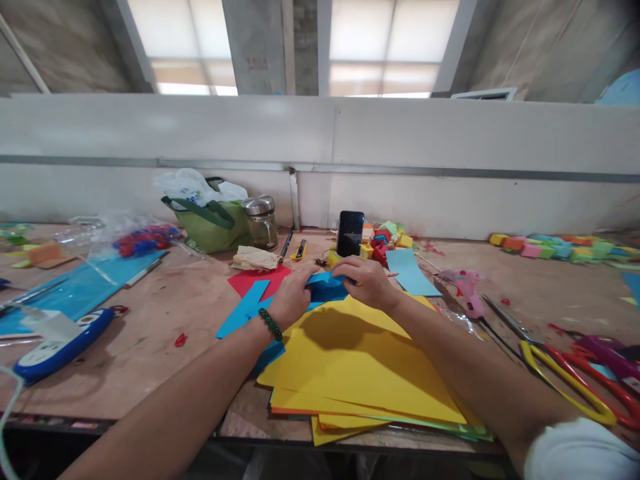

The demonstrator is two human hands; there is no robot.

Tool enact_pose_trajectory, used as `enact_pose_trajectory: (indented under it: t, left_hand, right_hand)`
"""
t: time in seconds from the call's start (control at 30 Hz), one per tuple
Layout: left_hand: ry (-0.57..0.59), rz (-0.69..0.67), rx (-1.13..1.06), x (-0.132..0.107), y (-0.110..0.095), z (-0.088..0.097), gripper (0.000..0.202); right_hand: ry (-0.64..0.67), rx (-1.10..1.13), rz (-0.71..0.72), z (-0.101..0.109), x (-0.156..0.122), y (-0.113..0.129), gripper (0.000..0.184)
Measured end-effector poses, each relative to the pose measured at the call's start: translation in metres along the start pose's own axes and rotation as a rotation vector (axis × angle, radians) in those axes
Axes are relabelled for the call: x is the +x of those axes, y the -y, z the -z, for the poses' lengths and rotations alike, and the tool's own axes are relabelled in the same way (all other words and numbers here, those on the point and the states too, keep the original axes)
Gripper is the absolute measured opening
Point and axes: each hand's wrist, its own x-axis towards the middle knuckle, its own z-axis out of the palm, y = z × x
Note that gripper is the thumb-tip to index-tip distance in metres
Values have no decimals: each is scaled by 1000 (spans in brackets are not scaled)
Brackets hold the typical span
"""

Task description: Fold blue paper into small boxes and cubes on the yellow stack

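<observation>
A folded piece of blue paper (pixel 327 288) is held between both hands over the far edge of a stack of yellow paper (pixel 360 360). My left hand (pixel 295 293), with a green bead bracelet at the wrist, grips its left side. My right hand (pixel 367 280) pinches its right side with bent fingers. Blue paper strips (pixel 243 312) and a red sheet (pixel 260 281) lie beside my left hand. A light blue sheet (pixel 413 272) lies past my right hand. Just beyond the hands a phone (pixel 350 233) stands upright.
Scissors (pixel 565 380) and a pink glue gun (pixel 466 290) lie on the right. A blue power strip (pixel 65 347) is at left. Towards the back are a green bag (pixel 213 223), a glass jar (pixel 263 227), a utility knife (pixel 300 249) and coloured paper blocks (pixel 560 247).
</observation>
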Motion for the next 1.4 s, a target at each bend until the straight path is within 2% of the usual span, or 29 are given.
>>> enact_pose_trajectory:
  t: [0.13,0.23,0.4,0.5,0.63,0.77,0.87,0.97,1.2,1.4]
  left_hand:
    - [-10,-62,146,-1,0,-1,59]
    - [-39,-2,234,-2,-3,-2,52]
    - [-92,54,321,-2,-5,0,35]
    - [-115,63,365,-2,-6,1,27]
    - [-121,16,418,-4,-5,1,22]
    - [-109,-7,489,-5,-8,0,21]
    - [-91,-15,539,-6,-12,1,18]
    - [-77,12,568,-7,-15,0,16]
    - [-69,56,613,-10,-15,-5,14]
    - [45,18,590,-12,-20,-6,40]
  right_hand:
    - [-100,44,39,-1,0,-3,27]
    - [-144,54,97,-1,2,-2,26]
    - [-91,-54,237,3,5,4,27]
    - [-42,-102,261,6,4,8,25]
    - [63,59,129,9,4,12,17]
    - [26,113,-219,10,7,14,8]
    - [20,55,-418,7,9,17,11]
    - [46,5,-420,2,9,21,9]
    - [38,-235,-285,-12,1,35,12]
    - [58,-218,-273,-20,-2,36,10]
